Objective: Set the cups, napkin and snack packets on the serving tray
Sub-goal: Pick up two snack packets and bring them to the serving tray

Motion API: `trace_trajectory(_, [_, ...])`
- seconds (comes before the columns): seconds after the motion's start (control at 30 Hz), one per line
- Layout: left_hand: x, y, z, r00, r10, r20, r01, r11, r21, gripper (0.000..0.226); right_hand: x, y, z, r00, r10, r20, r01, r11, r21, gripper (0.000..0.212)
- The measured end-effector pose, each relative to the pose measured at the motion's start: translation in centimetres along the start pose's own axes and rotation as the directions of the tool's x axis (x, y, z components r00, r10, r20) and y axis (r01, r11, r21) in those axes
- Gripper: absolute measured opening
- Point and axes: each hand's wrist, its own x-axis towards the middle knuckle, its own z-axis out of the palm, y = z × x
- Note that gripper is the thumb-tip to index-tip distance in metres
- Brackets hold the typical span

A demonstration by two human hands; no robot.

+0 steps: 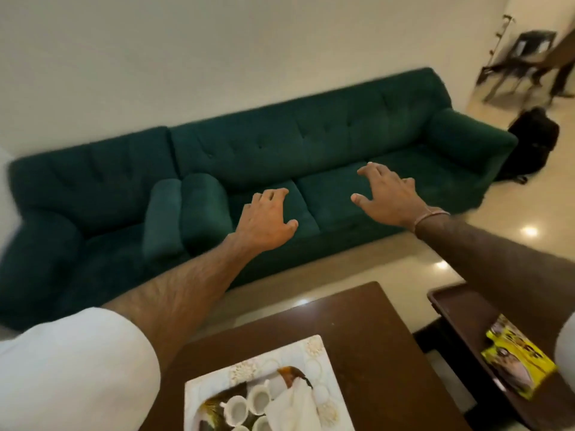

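Note:
A white patterned serving tray [320,362] lies on the dark wooden table [367,331] at the bottom of the view. On it stand several white cups [259,398], and a white napkin [294,405] lies next to them. A yellow snack packet [518,359] rests on a second dark table [460,309] at the right. My left hand [264,220] and my right hand [385,194] are stretched forward, well above and beyond the tray, in front of the sofa. Both hold nothing, with fingers spread.
A long dark green sofa [326,144] stands against the white wall beyond the tables. A black bag [529,141] sits on the floor by the sofa's right arm. A dark chair [522,57] stands at the far right, beside a blurred passing person.

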Motion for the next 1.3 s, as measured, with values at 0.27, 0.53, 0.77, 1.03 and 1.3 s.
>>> trace_trajectory(0.27, [4.5, 16.0, 22.4, 0.936, 0.089, 0.339, -0.07, 0.995, -0.07, 0.075, -5.2, 25.9, 10.3, 0.951, 0.263, 0.164, -0.266, 0.964, 0.001, 0.057])
trace_trajectory(0.53, [4.7, 31.1, 42.8, 0.809, 0.218, 0.546, -0.142, 0.974, -0.177, 0.066, -15.5, 46.9, 19.4, 0.765, 0.566, 0.307, -0.571, 0.817, -0.084, 0.058])
trace_trajectory(0.77, [4.9, 41.7, 53.9, 0.735, 0.326, 0.594, -0.158, 0.935, -0.317, 0.053, -25.7, 52.7, 25.2, 0.476, 0.835, 0.278, -0.878, 0.47, 0.092, 0.058])
trace_trajectory(1.03, [9.4, 50.1, 58.8, 0.69, 0.422, 0.589, -0.157, 0.881, -0.447, 0.064, -29.7, 50.1, 29.6, 0.198, 0.922, 0.332, -0.892, 0.029, 0.451, 0.072])
trace_trajectory(1.3, [9.9, 51.5, 59.6, 0.534, 0.46, 0.71, -0.318, 0.887, -0.335, 0.05, -30.8, 50.7, 31.1, 0.159, 0.857, 0.49, -0.75, -0.218, 0.625, 0.029])
